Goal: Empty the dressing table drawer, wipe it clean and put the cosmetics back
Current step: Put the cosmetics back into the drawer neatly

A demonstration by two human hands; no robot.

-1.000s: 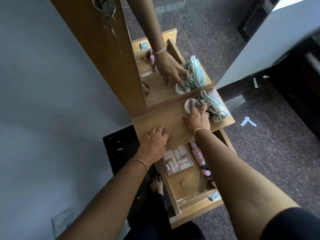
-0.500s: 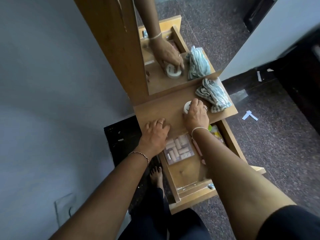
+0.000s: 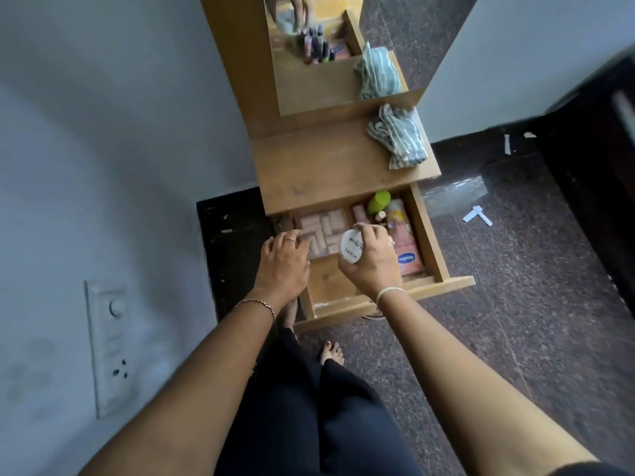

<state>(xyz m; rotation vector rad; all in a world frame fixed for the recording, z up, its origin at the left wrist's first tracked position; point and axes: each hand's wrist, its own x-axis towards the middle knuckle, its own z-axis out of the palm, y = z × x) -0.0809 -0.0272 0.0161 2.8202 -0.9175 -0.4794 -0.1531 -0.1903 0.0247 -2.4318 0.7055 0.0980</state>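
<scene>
The wooden drawer point(image 3: 426, 235) of the dressing table stands pulled out. Inside lie a clear case of pinkish tubes point(image 3: 324, 228), a green-capped bottle point(image 3: 378, 201), a pink bottle point(image 3: 359, 211) and an orange sachet with a blue label point(image 3: 405, 242). My right hand point(image 3: 371, 259) holds a small round white jar point(image 3: 351, 248) above the drawer's middle. My left hand point(image 3: 283, 261) rests over the drawer's left edge, its fingers touching the case. A striped grey-green cloth point(image 3: 398, 135) lies bunched on the tabletop point(image 3: 326, 170) at the right.
A mirror point(image 3: 326, 63) stands at the back of the table and reflects the drawer and cloth. A grey wall with a switch plate point(image 3: 108, 348) is to the left. Speckled dark floor point(image 3: 515, 286) with bits of white paper point(image 3: 477, 214) lies to the right. My bare feet are below the drawer.
My right hand lifted the white jar off the tabletop and brought it over the drawer. My left hand slid from the tabletop down to the drawer's left edge. The camera tilted down.
</scene>
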